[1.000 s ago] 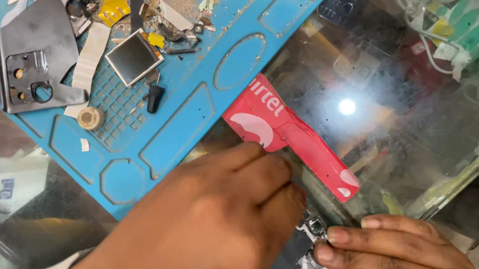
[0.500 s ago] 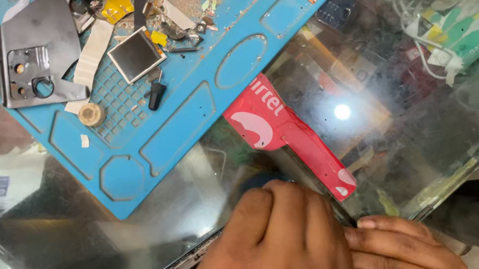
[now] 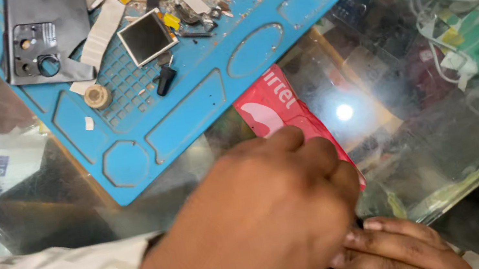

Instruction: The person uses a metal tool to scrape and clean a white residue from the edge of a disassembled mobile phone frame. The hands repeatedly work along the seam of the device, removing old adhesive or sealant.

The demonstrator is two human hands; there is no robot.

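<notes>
The left hand point(image 3: 255, 223), curled closed, covered one end of a red card point(image 3: 278, 111) on the glass counter point(image 3: 446, 117). The right hand point(image 3: 391, 252) pressed flat beside it; whether it gripped anything could not be told. The work looked mid-step, needing steady pressure next.

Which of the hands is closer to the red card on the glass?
Left. The left hand reaches across and its fingers overlap the red card's lower end. The right hand lies below it at the near edge, with no visible contact.

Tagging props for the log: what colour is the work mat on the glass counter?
Blue, with moulded compartments; the mat shows best in the head view.
</notes>
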